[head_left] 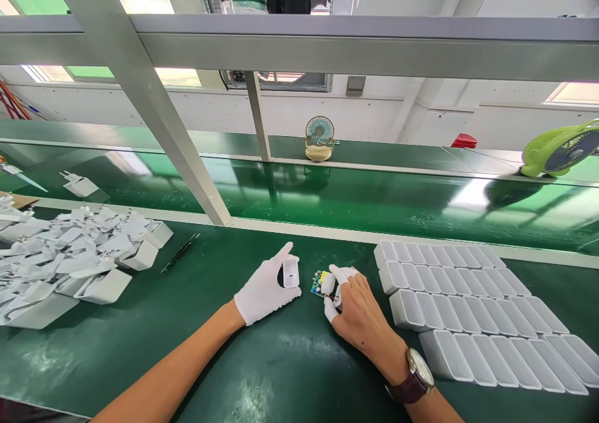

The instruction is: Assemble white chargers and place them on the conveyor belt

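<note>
My left hand (267, 289), in a white glove, grips a small white plastic charger housing (291, 273) between thumb and fingers, its open side facing up. Just to the right, my right hand (353, 298) wears white finger covers and pinches a small green circuit board (317, 284) carrying a yellow component. Its fingers hide part of the board, and a white piece and thin wires show at the fingertips. Housing and board are close together but apart, above the green tabletop (290, 360). A watch (416, 373) is on the right wrist.
At right stand several rows of white open housings (468, 317). A heap of white plug parts (70, 254) lies at left, beside a thin dark tool (180, 252). Behind run a metal frame (299, 48) and a green conveyor (374, 195), with a small fan (319, 137) and a green fan (556, 148) beyond.
</note>
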Available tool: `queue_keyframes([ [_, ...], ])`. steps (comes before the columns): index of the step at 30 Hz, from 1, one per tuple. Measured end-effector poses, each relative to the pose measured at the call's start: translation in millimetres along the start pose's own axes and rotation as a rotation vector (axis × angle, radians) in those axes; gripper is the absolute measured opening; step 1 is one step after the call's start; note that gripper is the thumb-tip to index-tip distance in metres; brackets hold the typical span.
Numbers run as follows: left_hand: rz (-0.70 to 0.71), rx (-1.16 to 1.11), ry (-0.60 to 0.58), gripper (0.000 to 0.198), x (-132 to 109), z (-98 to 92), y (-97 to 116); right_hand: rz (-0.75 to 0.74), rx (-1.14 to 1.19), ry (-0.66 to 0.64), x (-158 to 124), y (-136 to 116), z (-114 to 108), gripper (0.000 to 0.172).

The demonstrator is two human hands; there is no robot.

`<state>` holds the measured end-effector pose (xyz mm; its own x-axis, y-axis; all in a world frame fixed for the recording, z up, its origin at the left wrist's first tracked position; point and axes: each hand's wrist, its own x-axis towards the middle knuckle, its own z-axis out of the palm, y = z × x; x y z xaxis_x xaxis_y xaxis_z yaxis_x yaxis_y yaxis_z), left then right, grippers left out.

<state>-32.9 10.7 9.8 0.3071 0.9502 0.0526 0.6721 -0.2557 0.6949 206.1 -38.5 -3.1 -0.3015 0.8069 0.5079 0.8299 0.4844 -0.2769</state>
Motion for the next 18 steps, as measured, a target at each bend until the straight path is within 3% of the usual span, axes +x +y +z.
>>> queue_keyframes([
  [4,0.048,-0.012,0.05,0.092,-5.1,3.9,-0.7,-0.06,0.18,0.153,7.1,-12.2,-12.3,0.048],
  [10,0.28,0.062,0.156,0.056,-7.4,9.1,-3.4,-0.147,0.284,0.204,11.4,-21.0,-24.1,0.063],
  [14,0.47,0.093,0.216,0.062,-5.3,11.8,-7.4,-0.228,0.27,0.207,10.1,-19.7,-20.1,0.067],
  [18,0.559,0.124,0.25,0.071,-3.9,13.1,-9.7,-0.247,0.263,0.192,8.3,-17.6,-16.5,0.068],
])
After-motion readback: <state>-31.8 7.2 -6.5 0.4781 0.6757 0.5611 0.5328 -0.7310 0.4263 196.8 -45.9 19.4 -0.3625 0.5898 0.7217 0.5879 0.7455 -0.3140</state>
